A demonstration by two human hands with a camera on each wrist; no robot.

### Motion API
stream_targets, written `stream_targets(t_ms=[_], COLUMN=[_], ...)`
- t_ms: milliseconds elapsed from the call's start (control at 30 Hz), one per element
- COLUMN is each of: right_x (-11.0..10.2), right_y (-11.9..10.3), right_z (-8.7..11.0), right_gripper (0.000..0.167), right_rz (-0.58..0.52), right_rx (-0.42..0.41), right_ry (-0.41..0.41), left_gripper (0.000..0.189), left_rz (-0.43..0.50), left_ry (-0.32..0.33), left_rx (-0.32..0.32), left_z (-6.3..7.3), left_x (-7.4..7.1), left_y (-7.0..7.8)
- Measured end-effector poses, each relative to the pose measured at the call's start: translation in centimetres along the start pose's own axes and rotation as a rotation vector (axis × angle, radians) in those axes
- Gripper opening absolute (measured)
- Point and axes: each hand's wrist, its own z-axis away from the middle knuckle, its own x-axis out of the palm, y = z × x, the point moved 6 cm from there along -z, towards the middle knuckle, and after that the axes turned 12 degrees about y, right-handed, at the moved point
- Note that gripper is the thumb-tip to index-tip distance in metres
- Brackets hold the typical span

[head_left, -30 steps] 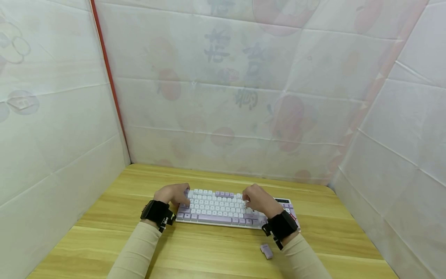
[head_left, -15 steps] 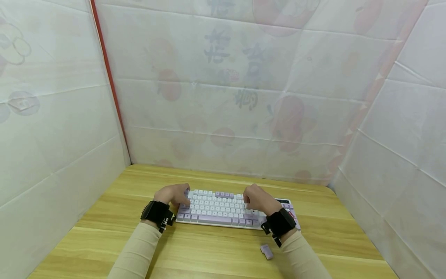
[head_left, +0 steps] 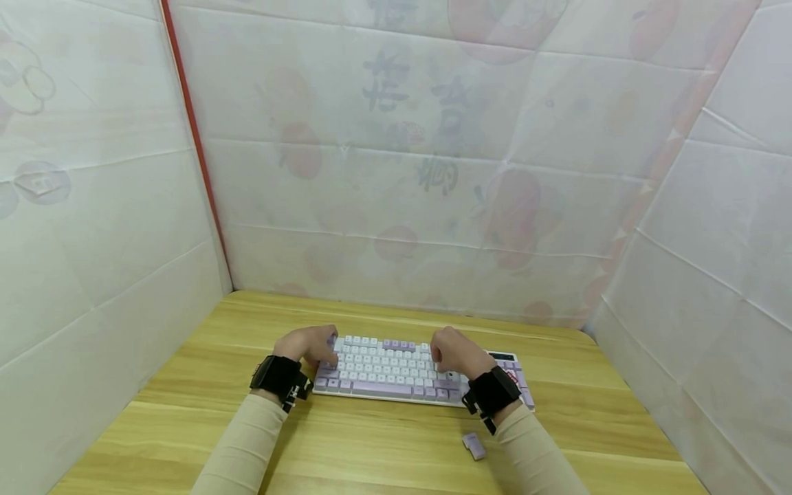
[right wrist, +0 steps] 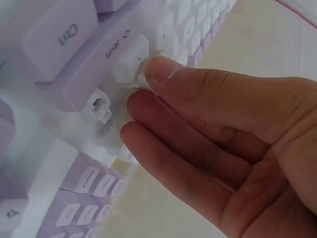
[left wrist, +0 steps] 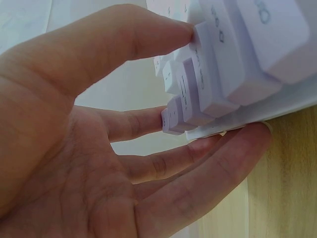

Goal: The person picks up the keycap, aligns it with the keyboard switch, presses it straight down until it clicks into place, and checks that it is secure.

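A white-and-purple keyboard [head_left: 381, 369] lies on the table. My left hand [head_left: 307, 346] grips its left end. In the left wrist view, the thumb rests on a lilac Caps Lock key [left wrist: 204, 74] while the other fingers meet the keyboard's edge. My right hand [head_left: 459, 353] is over the right part of the keys. Its thumb and fingertips pinch a white keycap, mostly hidden by the fingers, beside another white keycap [right wrist: 131, 62]. Close by, a bare white key switch [right wrist: 100, 106] shows next to the purple Shift key [right wrist: 99, 62].
Lilac loose keycaps [head_left: 474, 446] lie on the wooden table [head_left: 365, 447] in front of the keyboard, near the right forearm. Pale printed cloth walls [head_left: 396, 206] enclose the table at the back and both sides.
My right wrist has shifted slightly left and up, with its fingers staying at about the same spot on the keyboard. The left hand has not visibly moved.
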Motion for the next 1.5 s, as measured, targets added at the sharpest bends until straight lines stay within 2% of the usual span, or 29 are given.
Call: stream_targets(t_ms=[233, 467, 700, 800, 1100, 1333, 1500], right_x=[0.20, 0.66, 0.49, 0.53, 0.44, 0.38, 0.32], right_y=[0.14, 0.37, -0.05, -0.15, -0.17, -0.19, -0.39], right_z=[-0.25, -0.45, -0.34, -0.34, -0.34, -0.14, 0.09], right_gripper=[0.061, 0.049, 0.061, 0.060, 0.059, 0.061, 0.062], right_rz=[0.020, 0.059, 0.078, 0.077, 0.074, 0.062, 0.057], right_rx=[-0.009, -0.017, -0.048, -0.055, -0.093, -0.085, -0.117], right_ry=[0.023, 0.053, 0.052, 0.044, 0.087, 0.080, 0.087], left_gripper=[0.045, 0.045, 0.045, 0.044, 0.045, 0.043, 0.045], left_rz=[-0.021, -0.028, -0.001, 0.001, -0.009, -0.007, -0.013], left_ry=[-0.001, 0.002, -0.008, -0.006, -0.009, -0.006, -0.007], left_rx=[-0.001, 0.001, -0.004, -0.004, -0.001, -0.005, -0.007], left_z=[-0.03, -0.01, -0.16, -0.18, -0.19, -0.18, -0.05], left_x=[-0.06, -0.01, 0.02, -0.07, -0.05, -0.04, -0.03], left_y=[0.03, 0.04, 0.08, 0.12, 0.09, 0.06, 0.08])
